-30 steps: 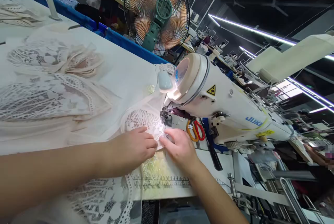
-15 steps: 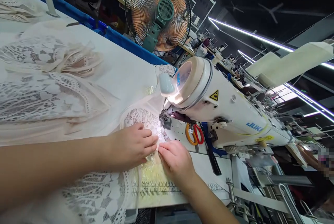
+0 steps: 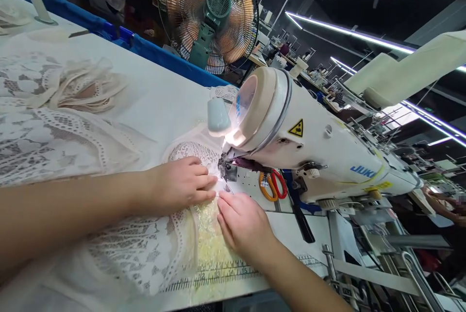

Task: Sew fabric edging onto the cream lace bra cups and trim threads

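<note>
White lace fabric (image 3: 141, 249) lies under my forearm and runs up to the presser foot (image 3: 223, 164) of a white sewing machine (image 3: 276, 118). My left hand (image 3: 178, 185) rests flat on the lace just left of the foot, its fingers stretched out. Right in front of the foot, my right hand (image 3: 245, 220) pinches the fabric's edge between thumb and forefinger. The two hands' fingertips nearly meet there. Lamp light washes out the lace at the needle, so the stitching is hard to make out.
Scissors (image 3: 268, 186) with orange and red handles lie beside the machine bed, near a black-handled tool (image 3: 303, 222). A printed ruler (image 3: 225, 273) runs along the table's front edge. More lace pieces (image 3: 83, 91) are piled at left. A large fan (image 3: 214, 16) stands behind the table.
The camera view has tilted and shifted a little, so the fan and the lace pile sit further left. Both hands stay at the presser foot, with only slight movement of the fingers.
</note>
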Demonstrator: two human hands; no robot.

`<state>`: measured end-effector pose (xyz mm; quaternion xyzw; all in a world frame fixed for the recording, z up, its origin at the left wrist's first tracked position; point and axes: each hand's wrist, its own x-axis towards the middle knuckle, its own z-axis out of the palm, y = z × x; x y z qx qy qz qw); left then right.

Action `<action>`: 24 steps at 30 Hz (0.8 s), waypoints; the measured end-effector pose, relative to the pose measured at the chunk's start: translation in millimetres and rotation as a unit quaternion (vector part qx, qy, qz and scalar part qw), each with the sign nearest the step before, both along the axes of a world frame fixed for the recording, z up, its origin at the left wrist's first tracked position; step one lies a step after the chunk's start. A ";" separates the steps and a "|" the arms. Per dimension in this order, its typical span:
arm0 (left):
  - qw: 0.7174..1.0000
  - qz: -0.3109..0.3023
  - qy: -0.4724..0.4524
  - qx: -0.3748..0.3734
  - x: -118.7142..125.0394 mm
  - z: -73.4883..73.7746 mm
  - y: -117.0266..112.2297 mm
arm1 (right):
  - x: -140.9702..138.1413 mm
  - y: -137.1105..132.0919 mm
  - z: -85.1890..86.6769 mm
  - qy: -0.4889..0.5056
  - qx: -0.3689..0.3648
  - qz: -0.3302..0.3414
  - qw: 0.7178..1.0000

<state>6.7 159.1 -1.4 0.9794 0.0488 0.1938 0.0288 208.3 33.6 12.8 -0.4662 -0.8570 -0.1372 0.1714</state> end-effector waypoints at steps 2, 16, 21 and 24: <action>0.999 0.006 0.039 0.007 -0.6 2.8 4.8 | -1.4 1.6 1.2 -0.016 -0.012 -0.010 1.000; 0.980 0.038 0.197 -0.006 9.0 27.1 38.4 | -6.2 5.6 6.3 -0.049 -0.035 -0.042 0.997; 0.982 0.052 0.177 0.027 10.0 30.0 45.6 | -5.4 4.5 6.6 -0.043 -0.047 -0.040 0.997; 0.982 0.061 0.170 0.052 11.3 29.7 51.2 | -5.0 5.0 5.9 -0.042 -0.055 -0.040 0.997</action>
